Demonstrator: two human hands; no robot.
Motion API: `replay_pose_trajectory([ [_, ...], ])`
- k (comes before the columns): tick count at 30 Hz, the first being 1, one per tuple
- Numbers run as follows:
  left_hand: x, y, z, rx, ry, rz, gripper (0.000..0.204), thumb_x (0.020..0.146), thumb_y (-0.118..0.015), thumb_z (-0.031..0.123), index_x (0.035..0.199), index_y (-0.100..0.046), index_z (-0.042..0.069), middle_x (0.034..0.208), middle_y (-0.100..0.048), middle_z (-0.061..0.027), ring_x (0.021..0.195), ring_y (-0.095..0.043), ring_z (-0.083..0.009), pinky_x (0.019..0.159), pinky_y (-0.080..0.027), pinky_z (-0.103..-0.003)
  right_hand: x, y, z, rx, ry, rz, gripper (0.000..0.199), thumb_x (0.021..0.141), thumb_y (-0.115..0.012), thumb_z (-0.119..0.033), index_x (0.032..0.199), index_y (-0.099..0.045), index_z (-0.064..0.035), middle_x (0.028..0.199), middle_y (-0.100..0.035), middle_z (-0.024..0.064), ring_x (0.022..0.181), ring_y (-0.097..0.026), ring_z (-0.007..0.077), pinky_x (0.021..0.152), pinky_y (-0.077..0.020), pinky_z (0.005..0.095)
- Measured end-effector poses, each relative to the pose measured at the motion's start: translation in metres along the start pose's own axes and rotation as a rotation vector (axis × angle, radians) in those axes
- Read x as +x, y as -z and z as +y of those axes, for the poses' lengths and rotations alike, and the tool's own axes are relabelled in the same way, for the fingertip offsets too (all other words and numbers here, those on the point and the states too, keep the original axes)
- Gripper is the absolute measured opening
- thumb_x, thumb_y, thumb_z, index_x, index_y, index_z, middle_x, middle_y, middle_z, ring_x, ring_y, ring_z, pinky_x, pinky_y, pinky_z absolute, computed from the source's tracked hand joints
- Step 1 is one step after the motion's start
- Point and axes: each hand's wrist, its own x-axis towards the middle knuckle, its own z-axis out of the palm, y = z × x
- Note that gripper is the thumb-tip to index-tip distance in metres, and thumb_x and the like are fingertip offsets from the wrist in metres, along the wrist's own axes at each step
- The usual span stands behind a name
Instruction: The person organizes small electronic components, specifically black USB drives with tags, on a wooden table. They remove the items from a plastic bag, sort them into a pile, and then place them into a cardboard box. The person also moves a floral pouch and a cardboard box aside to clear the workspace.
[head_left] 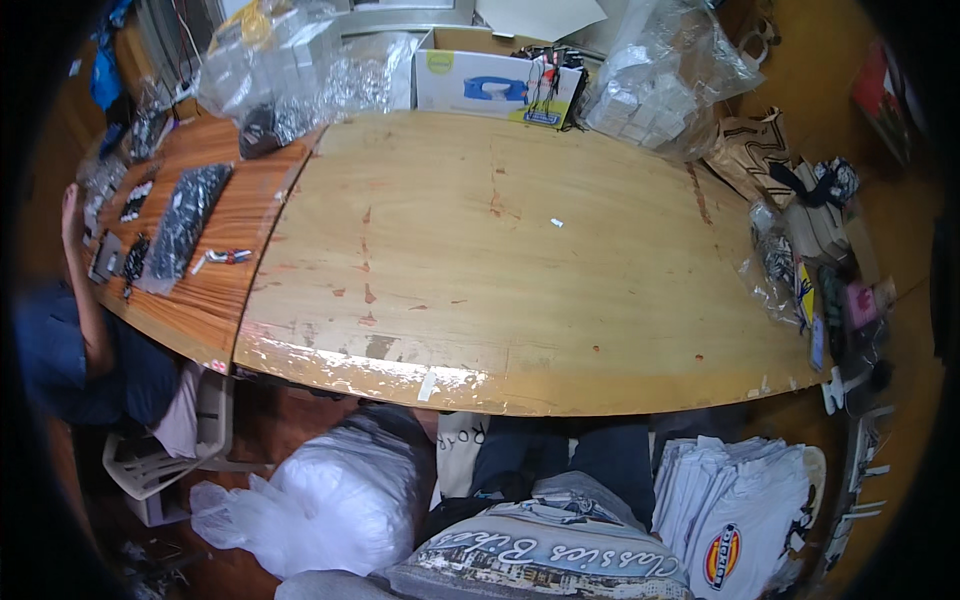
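Observation:
Neither of my hands shows. My lap and printed grey shirt [540, 550] are at the lower middle, and a bit of grey cloth [330, 585], perhaps my sleeve, lies at the bottom edge. In front of me stretches a worn, light wooden table [480, 260] with reddish scuffs. A tiny white scrap [556, 222] rests on it right of the middle, and a whitish strip [427, 385] sticks to its near edge.
Left sits a co-worker [75, 330] by a dark plastic-wrapped bundle [188, 225]. Along the back stand an open carton [490, 85] and clear bags of small white boxes [650, 100]. A stuffed white bag [340, 490] and stacked white shirts [735, 510] flank my legs.

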Motion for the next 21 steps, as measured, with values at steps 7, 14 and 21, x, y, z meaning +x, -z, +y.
replay_pose_trajectory([
  [7,0.004,-0.004,0.029,0.011,-0.062,-0.012,0.025,0.075,-0.045,0.022,0.094,-0.051,0.007,0.082,-0.051,-0.0130,0.073,-0.048,-0.0267,0.063,-0.039,-0.035,0.010,0.005,-0.011,0.022,0.048,0.001,0.016,0.068,-0.054,-0.013,0.070,-0.054,0.0030,0.070,-0.058,0.0177,0.064,-0.056,0.0334,0.057,-0.0429,0.0409],
  [14,0.012,-0.025,0.036,-0.011,-0.075,-0.046,0.025,0.076,-0.045,0.023,0.093,-0.052,0.007,0.082,-0.051,-0.0131,0.073,-0.048,-0.0268,0.063,-0.039,-0.035,0.043,0.014,-0.026,0.038,0.116,0.063,0.016,0.069,-0.053,-0.013,0.071,-0.054,0.0027,0.070,-0.058,0.0163,0.064,-0.056,0.0313,0.057,-0.0432,0.0398],
  [21,-0.013,-0.057,0.030,-0.039,-0.035,-0.095,0.025,0.076,-0.045,0.024,0.092,-0.053,0.007,0.082,-0.052,-0.0132,0.073,-0.049,-0.0270,0.062,-0.039,-0.036,0.075,0.038,-0.030,0.038,0.219,0.119,0.016,0.071,-0.053,-0.014,0.073,-0.054,0.0023,0.070,-0.058,0.0149,0.064,-0.056,0.0293,0.058,-0.0435,0.0386],
])
